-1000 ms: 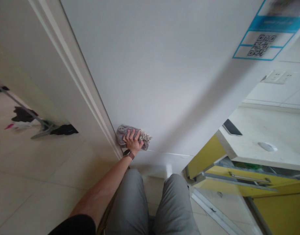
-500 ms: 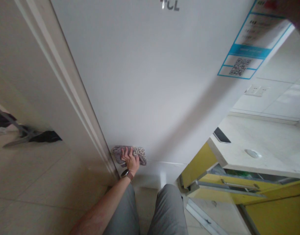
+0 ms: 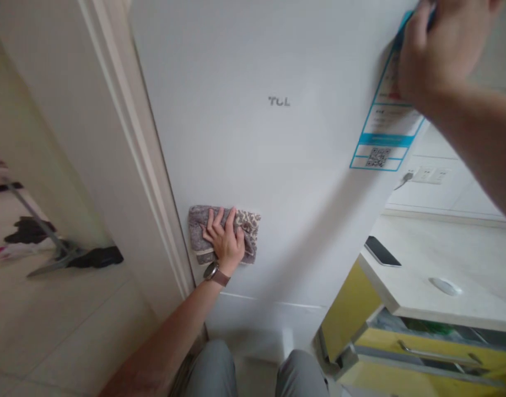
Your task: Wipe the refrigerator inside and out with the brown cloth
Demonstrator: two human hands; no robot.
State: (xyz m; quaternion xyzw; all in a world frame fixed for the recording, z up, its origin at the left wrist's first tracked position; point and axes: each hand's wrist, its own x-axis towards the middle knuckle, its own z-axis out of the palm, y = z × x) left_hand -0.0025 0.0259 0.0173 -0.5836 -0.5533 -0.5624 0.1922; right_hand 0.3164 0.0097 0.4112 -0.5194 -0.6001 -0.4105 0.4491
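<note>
Pressing from the head view, your left hand [image 3: 225,242] lies flat on a grey patterned cloth [image 3: 198,231]. The fingers are spread apart and nothing is clamped between them. The palm pins the cloth against the lower left part of the white refrigerator door [image 3: 278,165], just beside the door frame [image 3: 129,138] and well below the TCL logo [image 3: 279,101]. That flat spread probably keeps the whole folded cloth in contact with the panel so it does not bunch up. A wristwatch [image 3: 215,273] sits on that wrist.

Your right hand [image 3: 439,49] is high at the door's right edge, over the top of the blue-bordered label [image 3: 385,138]. Its fingers bend toward the edge, but you cannot tell whether they close around it. It looks like a brace to steady you or the door.

To the right, a phone [image 3: 382,251] lies on the pale countertop [image 3: 463,242]. A yellow drawer [image 3: 422,358] stands open below, and your knees [image 3: 211,369] show at the bottom.
</note>
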